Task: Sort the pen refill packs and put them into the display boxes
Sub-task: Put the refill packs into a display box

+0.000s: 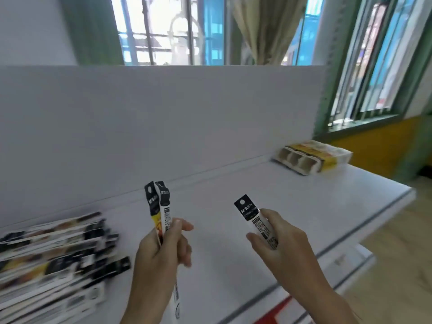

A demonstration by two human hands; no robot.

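Well, nearest to me the left hand (161,249) is curled round two packs (161,206), thumb and fingers (177,225) pinching them low down so their black tab ends stand up and lean slightly away. Just right of it, the right hand (280,244) pinches a single pack (254,218) between thumb and fingers. Its long axis tilts up and to the left, black tab uppermost, printed back facing us. Both hands hover above the counter (233,195), touching nothing on it. Off to the left lies the pile (53,253) of loose packs, flat and blurred, long axes running roughly left to right. The boxes (313,157) sit far off at the counter's back right corner, against the white panel (163,113), open ends facing this way and seemingly empty. So what counts is that the boxes lie ahead and to the right of both hands, well apart from them, and the right hand is the nearer. I'd judge its pack must swing round to line up with an open end before it can slide in
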